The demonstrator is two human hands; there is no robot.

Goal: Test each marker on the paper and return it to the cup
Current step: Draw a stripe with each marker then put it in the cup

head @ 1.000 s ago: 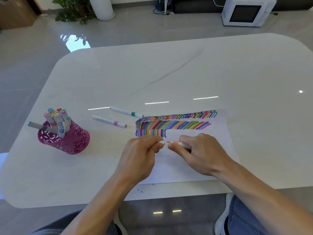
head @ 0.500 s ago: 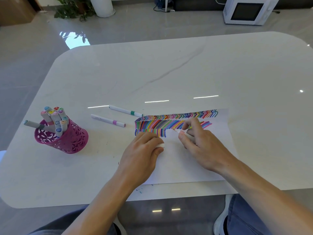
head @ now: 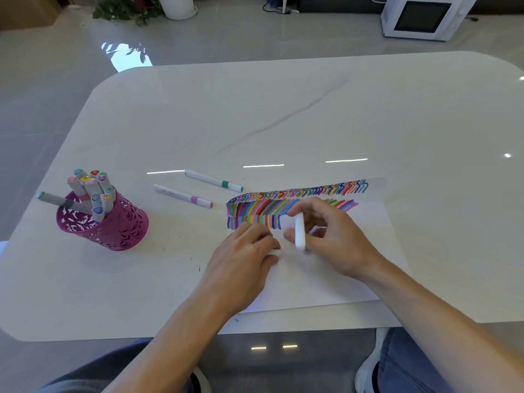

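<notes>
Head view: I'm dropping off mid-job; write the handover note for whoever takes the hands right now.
Left hand: rests on the paper, pinching what looks like a white cap.
Right hand: grips the white marker by the strokes; tip hidden.
Pink cup: at left, holding many markers.
Green-banded marker and pink-banded marker: lying on the table.
Done: rows of strokes on the paper.
Left: stroke, cap, return this one; then probably the two loose ones.

Glossy grey floor (head: 42, 109); white table (head: 255, 109) mid-frame; microwave (head: 422, 17) on floor, upper right; plant (head: 122, 9), possibly potted, upper left.
</notes>
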